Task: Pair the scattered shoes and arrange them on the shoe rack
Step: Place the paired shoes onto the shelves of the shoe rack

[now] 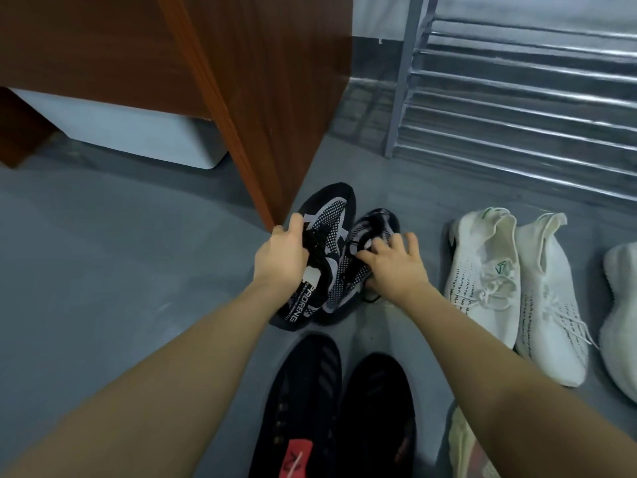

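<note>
Two black-and-grey knit sneakers stand side by side on the grey floor. My left hand (pixel 281 257) grips the left sneaker (pixel 327 215) by its laced middle. My right hand (pixel 396 267) holds the right sneaker (pixel 374 222) from its right side, fingers spread over the laces. The metal shoe rack (pixel 517 108) stands at the upper right, its rails bare. A pair of white knit sneakers (pixel 489 270) lies to the right of my hands. Two black sneakers (pixel 310 384) sit side by side near the bottom.
A brown wooden cabinet (pixel 262 81) stands right behind the held sneakers. A white box (pixel 138 129) sits under it at the left. Another white shoe (pixel 620 305) lies at the right edge, and a yellowish shoe (pixel 465 446) at the bottom right.
</note>
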`<action>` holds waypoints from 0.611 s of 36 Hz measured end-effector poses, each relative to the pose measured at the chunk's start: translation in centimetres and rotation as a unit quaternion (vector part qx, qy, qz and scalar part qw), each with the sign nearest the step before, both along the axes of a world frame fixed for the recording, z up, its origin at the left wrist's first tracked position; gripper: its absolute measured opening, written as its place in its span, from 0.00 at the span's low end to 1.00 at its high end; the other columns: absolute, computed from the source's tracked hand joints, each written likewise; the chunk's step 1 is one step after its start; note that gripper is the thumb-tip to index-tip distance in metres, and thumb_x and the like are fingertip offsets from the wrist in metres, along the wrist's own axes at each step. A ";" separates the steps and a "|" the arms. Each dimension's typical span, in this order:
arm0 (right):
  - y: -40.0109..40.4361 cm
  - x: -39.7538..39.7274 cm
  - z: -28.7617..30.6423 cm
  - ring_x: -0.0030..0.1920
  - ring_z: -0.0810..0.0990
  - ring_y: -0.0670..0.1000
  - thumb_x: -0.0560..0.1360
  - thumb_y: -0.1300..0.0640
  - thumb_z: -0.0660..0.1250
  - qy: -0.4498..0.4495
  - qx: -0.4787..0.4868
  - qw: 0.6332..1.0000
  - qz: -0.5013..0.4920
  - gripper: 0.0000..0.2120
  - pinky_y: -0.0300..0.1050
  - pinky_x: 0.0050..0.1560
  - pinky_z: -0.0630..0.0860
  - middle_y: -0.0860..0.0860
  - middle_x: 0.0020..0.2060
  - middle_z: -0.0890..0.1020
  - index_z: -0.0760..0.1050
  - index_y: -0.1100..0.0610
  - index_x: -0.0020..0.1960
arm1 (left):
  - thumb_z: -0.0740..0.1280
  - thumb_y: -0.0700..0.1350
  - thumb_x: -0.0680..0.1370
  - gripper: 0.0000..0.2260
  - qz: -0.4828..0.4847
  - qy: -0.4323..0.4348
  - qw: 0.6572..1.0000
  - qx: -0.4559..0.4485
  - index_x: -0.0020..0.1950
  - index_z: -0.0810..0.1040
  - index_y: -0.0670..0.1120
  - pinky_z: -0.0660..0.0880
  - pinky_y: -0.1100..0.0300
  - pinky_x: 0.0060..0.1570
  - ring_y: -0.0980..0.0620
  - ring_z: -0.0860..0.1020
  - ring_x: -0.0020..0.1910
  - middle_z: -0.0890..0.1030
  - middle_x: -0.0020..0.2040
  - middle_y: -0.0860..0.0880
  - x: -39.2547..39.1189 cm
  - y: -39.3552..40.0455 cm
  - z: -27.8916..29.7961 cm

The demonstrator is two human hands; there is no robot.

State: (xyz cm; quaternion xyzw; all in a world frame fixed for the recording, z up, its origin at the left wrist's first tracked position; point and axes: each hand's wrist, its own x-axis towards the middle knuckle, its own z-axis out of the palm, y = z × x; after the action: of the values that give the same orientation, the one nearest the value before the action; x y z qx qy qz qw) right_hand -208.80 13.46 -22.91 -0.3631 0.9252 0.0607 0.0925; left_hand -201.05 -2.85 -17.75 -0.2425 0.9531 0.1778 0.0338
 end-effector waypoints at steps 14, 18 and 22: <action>1.5 0.8 1.5 0.59 0.70 0.58 0.78 0.57 0.61 0.055 -0.063 0.990 -0.113 0.13 0.48 0.57 0.67 0.55 0.59 0.69 0.69 0.56 0.62 | 0.57 0.34 0.76 0.19 -0.028 0.119 0.992 0.016 0.66 0.62 0.45 0.65 0.54 0.33 0.43 0.72 0.35 0.71 0.42 0.44 0.0 2.0 2.2; 0.9 0.4 2.7 0.56 0.74 0.60 0.79 0.57 0.61 0.053 -0.085 0.981 -0.167 0.12 0.50 0.47 0.70 0.57 0.57 0.71 0.69 0.57 0.61 | 0.57 0.34 0.76 0.20 -0.017 0.166 0.985 0.032 0.68 0.63 0.46 0.69 0.52 0.34 0.41 0.74 0.37 0.73 0.43 0.42 -0.4 1.3 3.1; -0.4 0.2 3.9 0.46 0.79 0.59 0.78 0.60 0.61 0.077 -0.073 0.980 -0.168 0.11 0.46 0.36 0.66 0.56 0.53 0.74 0.67 0.59 0.60 | 0.56 0.35 0.77 0.19 -0.012 0.178 0.983 0.030 0.68 0.64 0.47 0.70 0.52 0.36 0.41 0.74 0.39 0.72 0.46 0.43 -0.6 1.1 3.7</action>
State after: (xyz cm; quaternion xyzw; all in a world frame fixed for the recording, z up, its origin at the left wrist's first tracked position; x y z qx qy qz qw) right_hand -208.61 13.09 -18.96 -0.2020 0.9794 0.0043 0.0033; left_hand -201.67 -1.79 -14.06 -0.1944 0.9409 0.2462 -0.1274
